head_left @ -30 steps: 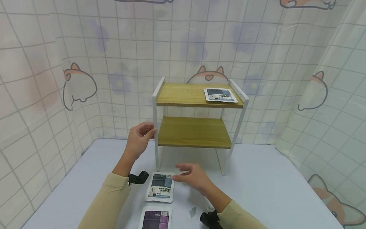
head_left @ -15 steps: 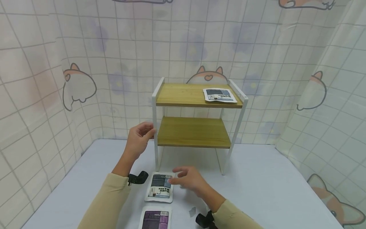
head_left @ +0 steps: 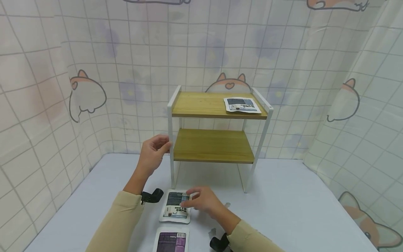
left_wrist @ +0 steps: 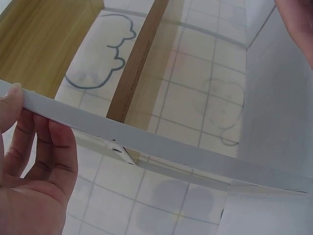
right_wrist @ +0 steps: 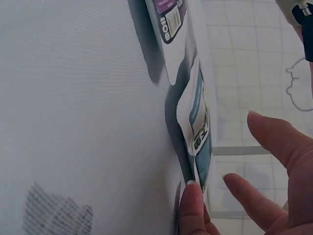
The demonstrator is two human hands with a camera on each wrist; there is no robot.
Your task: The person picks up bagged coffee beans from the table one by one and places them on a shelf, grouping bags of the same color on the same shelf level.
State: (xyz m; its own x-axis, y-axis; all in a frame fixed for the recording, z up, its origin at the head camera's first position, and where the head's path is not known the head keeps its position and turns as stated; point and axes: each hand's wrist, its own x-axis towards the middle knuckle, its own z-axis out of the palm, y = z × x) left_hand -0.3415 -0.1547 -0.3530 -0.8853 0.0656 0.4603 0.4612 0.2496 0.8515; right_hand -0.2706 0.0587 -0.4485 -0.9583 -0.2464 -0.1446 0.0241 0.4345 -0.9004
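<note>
My left hand grips the left front post of a white-framed, two-tier wooden shelf. In the left wrist view the thumb lies on one side of the white post and the curled fingers on the other. A blue-and-white pouch lies flat on the table before the shelf. My right hand is over its right side, thumb and fingers spread apart. In the right wrist view one fingertip touches the edge of the pouch, while the thumb stands off it.
Nearer the front edge lies a purple-and-white pouch. Another blue-and-white pouch rests on the right of the top tier. A small grey patch shows on the white table. Patterned curtains enclose the back and sides.
My right hand has moved left and slightly toward the front, from the right edge of the blue-and-white pouch to over it. The left hand stays on the post.
</note>
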